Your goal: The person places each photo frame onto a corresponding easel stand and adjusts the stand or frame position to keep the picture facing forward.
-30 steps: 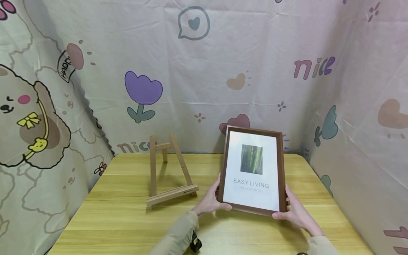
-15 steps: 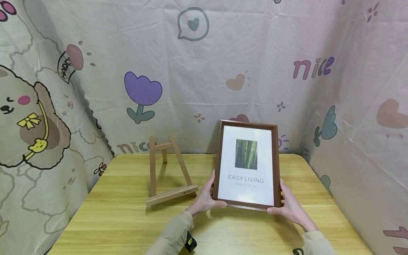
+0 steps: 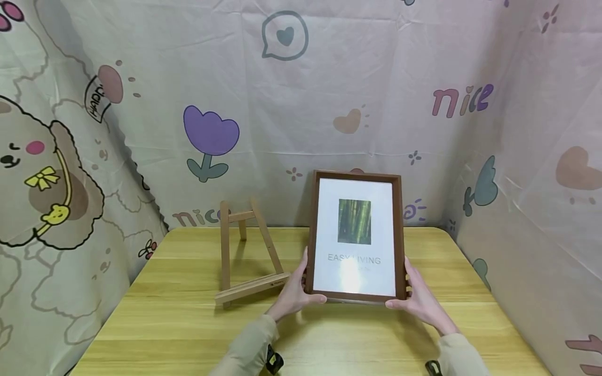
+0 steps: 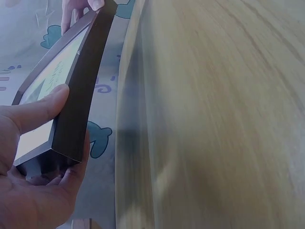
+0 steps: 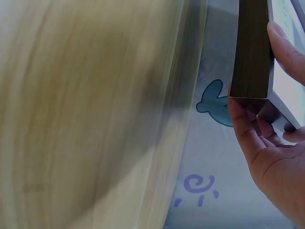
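Note:
Both hands hold a brown picture frame upright, its face with a green forest picture and the words EASY LIVING turned to the head camera. My left hand grips the lower left corner, thumb on the front edge and fingers behind. At the lower right corner my right hand grips the same way, as the right wrist view shows with its thumb over the front. Both wrist views show the frame raised off the tabletop. Left of the frame stands a small wooden easel with a ledge across its front.
The light wooden table carries the easel at its left-middle. Printed cloth hangs behind the table and along both sides, close to its back edge. Light glares off the frame's lower front.
Both hands have carried the picture frame left and slightly up, nearer the easel. The frame's tilt has lessened, so it stands straighter. The easel has stayed put.

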Demonstrator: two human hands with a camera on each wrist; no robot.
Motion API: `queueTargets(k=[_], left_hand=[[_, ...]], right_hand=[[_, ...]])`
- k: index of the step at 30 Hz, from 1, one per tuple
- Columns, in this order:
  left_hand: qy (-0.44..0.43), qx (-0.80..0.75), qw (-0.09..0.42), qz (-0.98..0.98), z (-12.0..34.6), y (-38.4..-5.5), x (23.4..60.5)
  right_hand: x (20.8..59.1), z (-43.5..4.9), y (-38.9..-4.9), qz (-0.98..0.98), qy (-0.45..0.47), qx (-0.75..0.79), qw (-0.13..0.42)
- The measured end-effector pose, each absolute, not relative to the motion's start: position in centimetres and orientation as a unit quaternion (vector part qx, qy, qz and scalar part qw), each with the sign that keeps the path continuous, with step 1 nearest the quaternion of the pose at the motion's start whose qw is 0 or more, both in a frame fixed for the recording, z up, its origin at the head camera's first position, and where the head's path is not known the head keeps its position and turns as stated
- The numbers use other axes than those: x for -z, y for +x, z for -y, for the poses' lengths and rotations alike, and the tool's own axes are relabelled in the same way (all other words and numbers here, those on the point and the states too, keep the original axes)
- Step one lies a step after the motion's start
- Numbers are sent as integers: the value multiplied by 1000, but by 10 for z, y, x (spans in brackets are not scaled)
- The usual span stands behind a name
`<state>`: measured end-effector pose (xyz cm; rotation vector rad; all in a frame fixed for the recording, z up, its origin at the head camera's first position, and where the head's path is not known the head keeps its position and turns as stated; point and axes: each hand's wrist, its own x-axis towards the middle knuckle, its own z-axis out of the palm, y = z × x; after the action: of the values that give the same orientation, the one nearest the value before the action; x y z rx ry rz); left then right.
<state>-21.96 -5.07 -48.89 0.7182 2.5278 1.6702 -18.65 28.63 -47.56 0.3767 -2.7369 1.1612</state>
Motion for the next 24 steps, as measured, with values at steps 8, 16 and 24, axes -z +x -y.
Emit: queueTargets(k=[8, 16, 24], left_hand=[[219, -540, 3, -813, 60, -214, 483], [204, -537, -13, -818, 72, -212, 479], [194, -534, -35, -822, 85, -209, 476]], right_hand=[[473, -279, -193, 908, 136, -390, 76], [467, -268, -200, 901, 143, -404, 63], [466, -253, -210, 892, 164, -415, 71]])
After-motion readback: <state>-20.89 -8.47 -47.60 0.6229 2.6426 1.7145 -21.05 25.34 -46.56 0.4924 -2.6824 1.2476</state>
